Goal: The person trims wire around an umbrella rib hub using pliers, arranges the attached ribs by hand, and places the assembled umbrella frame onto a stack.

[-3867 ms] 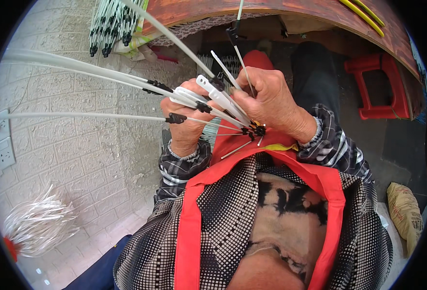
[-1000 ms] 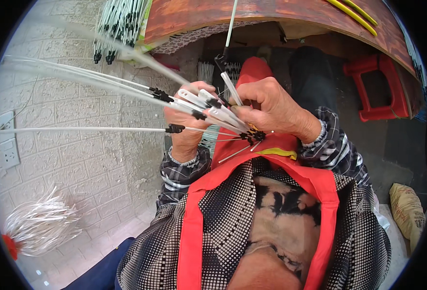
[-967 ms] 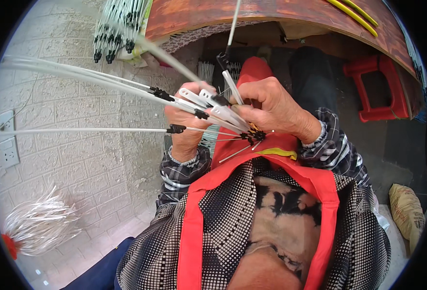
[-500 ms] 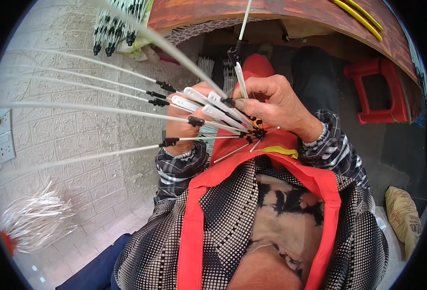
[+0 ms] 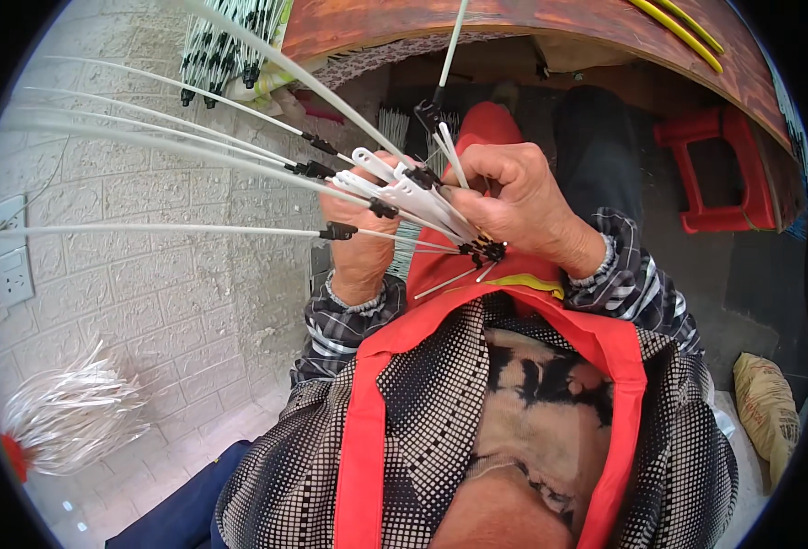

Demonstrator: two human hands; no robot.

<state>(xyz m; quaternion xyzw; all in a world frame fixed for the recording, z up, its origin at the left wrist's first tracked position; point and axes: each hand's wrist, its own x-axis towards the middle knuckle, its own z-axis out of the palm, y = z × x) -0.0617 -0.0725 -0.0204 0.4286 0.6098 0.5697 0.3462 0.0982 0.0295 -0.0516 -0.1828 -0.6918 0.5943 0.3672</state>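
Observation:
In front of my chest, over the red apron (image 5: 497,119), is a partly spread umbrella frame. Its long white ribs (image 5: 230,229) fan out to the left and upward, with black plastic joints (image 5: 338,231) along them. White flat strips (image 5: 413,194) lead from the joints toward a small black hub (image 5: 482,249). My left hand (image 5: 358,229) is behind the ribs, closed around them, its fingers partly hidden. Thumb and forefinger of my right hand (image 5: 527,201) pinch together at a rib with a white strip (image 5: 451,151), just above the hub.
A brown wooden table (image 5: 376,18) stands ahead, with yellow tubes (image 5: 687,37) on it. Bundled ribs (image 5: 230,50) lie at its left end. A red stool (image 5: 724,174) and a tan sack (image 5: 765,412) are to the right. White strands (image 5: 74,412) hang near the left wall.
The ribs on the left have swung and bunched closer together. The upright rib by my right hand has tilted a little to the left. Both hands keep their hold.

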